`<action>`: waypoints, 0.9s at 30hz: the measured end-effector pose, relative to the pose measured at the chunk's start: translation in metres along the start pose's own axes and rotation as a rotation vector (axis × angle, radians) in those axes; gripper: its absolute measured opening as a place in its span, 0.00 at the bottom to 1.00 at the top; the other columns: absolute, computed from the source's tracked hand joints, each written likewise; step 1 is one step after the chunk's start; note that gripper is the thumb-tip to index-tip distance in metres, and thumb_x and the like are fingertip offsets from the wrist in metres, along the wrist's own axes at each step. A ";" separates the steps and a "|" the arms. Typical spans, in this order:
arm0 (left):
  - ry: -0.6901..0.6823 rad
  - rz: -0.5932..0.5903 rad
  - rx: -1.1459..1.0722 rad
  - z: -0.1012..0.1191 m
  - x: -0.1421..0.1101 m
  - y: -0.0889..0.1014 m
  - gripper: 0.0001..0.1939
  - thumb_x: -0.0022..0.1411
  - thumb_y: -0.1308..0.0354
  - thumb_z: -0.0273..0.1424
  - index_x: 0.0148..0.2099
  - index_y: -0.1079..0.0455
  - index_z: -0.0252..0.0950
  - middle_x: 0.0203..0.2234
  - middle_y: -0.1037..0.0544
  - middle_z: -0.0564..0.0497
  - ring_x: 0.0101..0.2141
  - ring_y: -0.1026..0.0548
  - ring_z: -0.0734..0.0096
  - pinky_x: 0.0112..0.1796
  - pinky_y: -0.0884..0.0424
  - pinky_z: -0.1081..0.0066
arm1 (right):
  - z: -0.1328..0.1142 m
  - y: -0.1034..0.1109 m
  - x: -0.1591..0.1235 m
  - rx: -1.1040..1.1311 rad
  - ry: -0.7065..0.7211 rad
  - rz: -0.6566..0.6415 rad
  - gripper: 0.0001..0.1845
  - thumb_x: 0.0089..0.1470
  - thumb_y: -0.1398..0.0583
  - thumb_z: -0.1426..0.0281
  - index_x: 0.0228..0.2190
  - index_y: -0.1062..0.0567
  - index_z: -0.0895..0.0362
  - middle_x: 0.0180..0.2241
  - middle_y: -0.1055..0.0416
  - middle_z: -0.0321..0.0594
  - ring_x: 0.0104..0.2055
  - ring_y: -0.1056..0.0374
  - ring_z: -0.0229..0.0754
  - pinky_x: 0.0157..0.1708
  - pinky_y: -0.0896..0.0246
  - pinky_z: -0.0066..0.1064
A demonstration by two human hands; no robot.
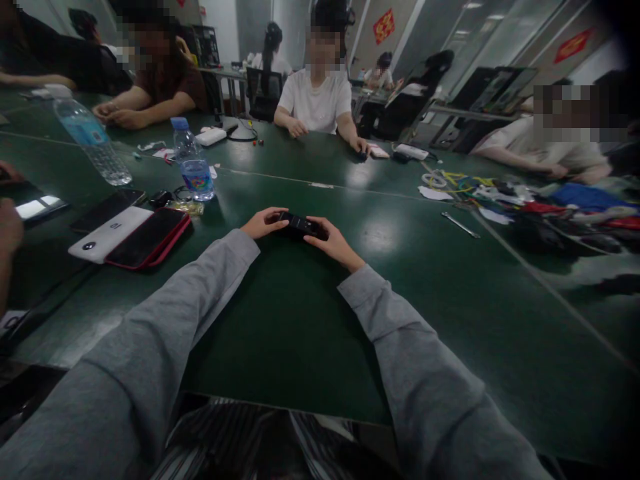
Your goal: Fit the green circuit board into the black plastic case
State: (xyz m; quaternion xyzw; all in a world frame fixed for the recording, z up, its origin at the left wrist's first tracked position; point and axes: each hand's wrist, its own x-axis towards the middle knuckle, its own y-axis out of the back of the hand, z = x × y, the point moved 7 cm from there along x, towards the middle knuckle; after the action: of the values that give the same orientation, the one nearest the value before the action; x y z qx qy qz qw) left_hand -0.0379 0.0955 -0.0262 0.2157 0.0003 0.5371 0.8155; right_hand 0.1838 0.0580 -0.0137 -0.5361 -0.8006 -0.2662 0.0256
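Note:
A small black box-shaped device (299, 225) with faint pale markings is held level just over the green table (280, 320). My left hand (265, 223) grips its left end, thumb on the near side. Around the right end my right hand (333, 240) is closed, fingers on top and thumb along the near edge. What kind of device it is, I cannot make out. To the left lie a phone in a red case (149, 238) and a white power bank (111, 233).
Two water bottles, a tall one (93, 137) and a blue-capped one (193, 163), stand at the left. A wrench (460, 225) lies at the right near a heap of cables and cloth (560, 207). Across the table sits a person in a white shirt (317, 100); others sit at both sides.

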 end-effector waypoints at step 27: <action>-0.060 0.010 0.076 0.007 -0.001 -0.001 0.42 0.50 0.25 0.45 0.63 0.33 0.34 0.60 0.24 0.36 0.61 0.27 0.45 0.65 0.38 0.41 | -0.008 -0.004 -0.004 -0.121 0.082 -0.007 0.35 0.55 0.31 0.61 0.62 0.31 0.48 0.62 0.29 0.46 0.64 0.30 0.55 0.66 0.37 0.56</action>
State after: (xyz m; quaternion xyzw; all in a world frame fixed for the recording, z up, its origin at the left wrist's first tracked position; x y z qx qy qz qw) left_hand -0.0362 0.0923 -0.0207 0.2626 -0.0049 0.5339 0.8037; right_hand 0.1802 0.0502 -0.0094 -0.5226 -0.7832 -0.3359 0.0248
